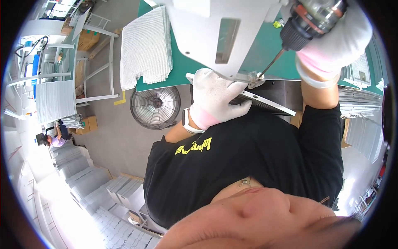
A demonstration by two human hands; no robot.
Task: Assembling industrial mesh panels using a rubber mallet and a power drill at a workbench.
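My right hand (338,47), in a white glove with a pink cuff, is wrapped round a black and orange power drill (309,23). Its long bit slants down to a small, shiny, clear-looking fitting (256,80), where the tip seems to touch. My left hand (215,97), gloved alike, closes on a white-framed panel (271,104) with a dark mesh face, thumb and finger beside that fitting. The large white housing (199,31) with a rectangular slot reaches over the green tabletop (257,58), its near edge against the fitting. My left fingers partly hide the panel.
A stack of white perforated sheets (145,47) lies on the table's left part. A round floor fan (155,107) stands below its edge. White frames, cartons (88,39) and sheet stacks fill the left, where another person (58,139) is working.
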